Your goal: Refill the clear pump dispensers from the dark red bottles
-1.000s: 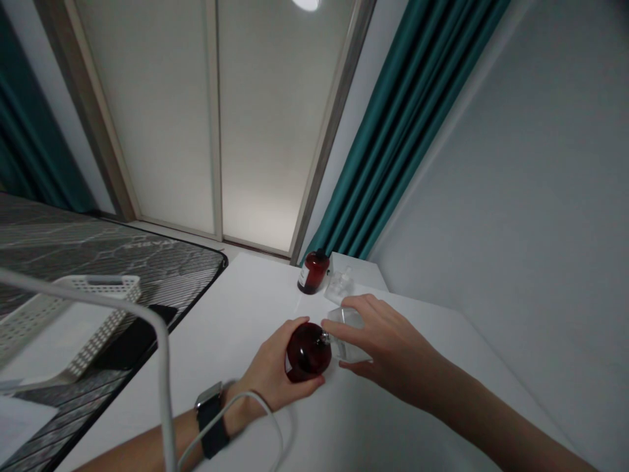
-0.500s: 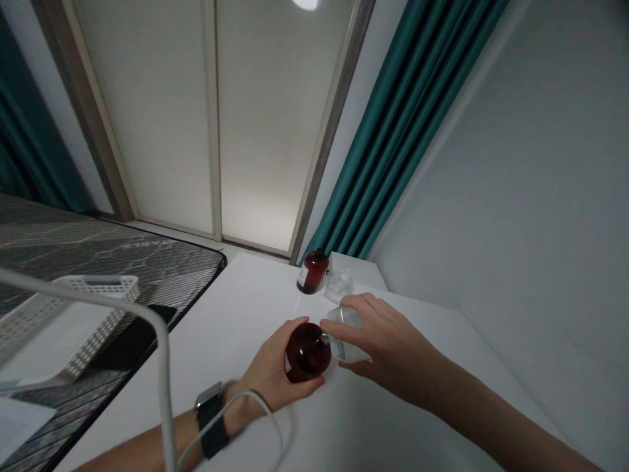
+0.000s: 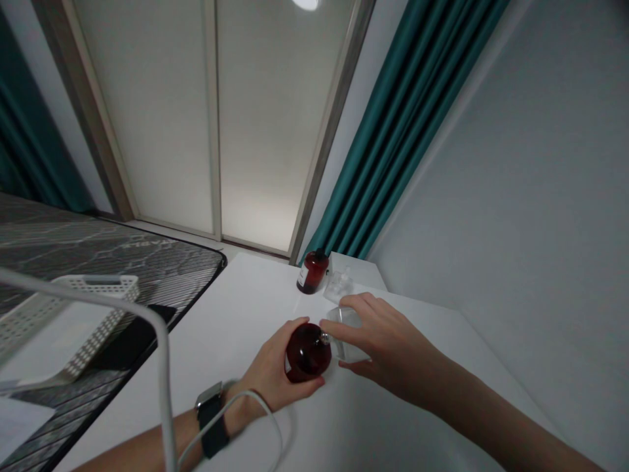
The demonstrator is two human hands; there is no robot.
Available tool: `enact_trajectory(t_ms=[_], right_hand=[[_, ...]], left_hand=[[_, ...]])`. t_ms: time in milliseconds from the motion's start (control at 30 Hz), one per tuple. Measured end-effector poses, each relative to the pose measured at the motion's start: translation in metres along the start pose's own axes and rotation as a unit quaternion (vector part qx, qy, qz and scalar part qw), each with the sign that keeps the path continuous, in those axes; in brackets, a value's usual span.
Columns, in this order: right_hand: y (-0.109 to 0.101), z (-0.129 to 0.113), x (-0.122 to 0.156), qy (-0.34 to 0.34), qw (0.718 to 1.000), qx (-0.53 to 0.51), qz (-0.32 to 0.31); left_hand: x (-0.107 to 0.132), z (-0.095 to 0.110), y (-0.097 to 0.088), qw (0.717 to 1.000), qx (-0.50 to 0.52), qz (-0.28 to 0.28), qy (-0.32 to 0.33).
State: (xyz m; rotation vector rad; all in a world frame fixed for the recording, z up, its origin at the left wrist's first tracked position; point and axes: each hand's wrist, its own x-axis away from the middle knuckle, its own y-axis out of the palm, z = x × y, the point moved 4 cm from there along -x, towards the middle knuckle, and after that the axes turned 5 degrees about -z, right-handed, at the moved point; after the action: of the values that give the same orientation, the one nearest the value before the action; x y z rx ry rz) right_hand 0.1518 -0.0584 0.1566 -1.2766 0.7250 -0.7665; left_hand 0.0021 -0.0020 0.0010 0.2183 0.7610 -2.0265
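Round dark red bottle (image 3: 307, 353): left hand (image 3: 268, 370) covers one side, base not visible. Clear glass bottle (image 3: 344, 316): right hand (image 3: 378, 341) hides most of it, neck and cap not visible. Label on amber bottle (image 3: 312, 272) too small to read. Small clear item (image 3: 338, 285) beside it too small to identify. Black slab (image 3: 125, 344) partly hidden by white plastic basket (image 3: 95, 282), can't confirm phone. Ceiling lamp (image 3: 307, 3) cut off by top edge.

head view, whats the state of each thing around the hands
left hand: closed around the red bottle
round dark red bottle: held, metal neck toward the right hand
right hand: curled around the clear bottle
clear square glass bottle: held, under the fingers
amber bottle: upright, black cap on
small clear glass bottle: untouched, beside the amber bottle
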Motion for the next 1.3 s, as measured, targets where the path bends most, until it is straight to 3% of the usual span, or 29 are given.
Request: enact_trajectory(t_ms=[1300], right_hand=[[-0.0045,-0.0022,-0.0046,0.003,0.999,0.011,-0.031]], left_hand=[[0.0003,-0.0025,0.0017,0.999,0.038,-0.023,-0.023]])
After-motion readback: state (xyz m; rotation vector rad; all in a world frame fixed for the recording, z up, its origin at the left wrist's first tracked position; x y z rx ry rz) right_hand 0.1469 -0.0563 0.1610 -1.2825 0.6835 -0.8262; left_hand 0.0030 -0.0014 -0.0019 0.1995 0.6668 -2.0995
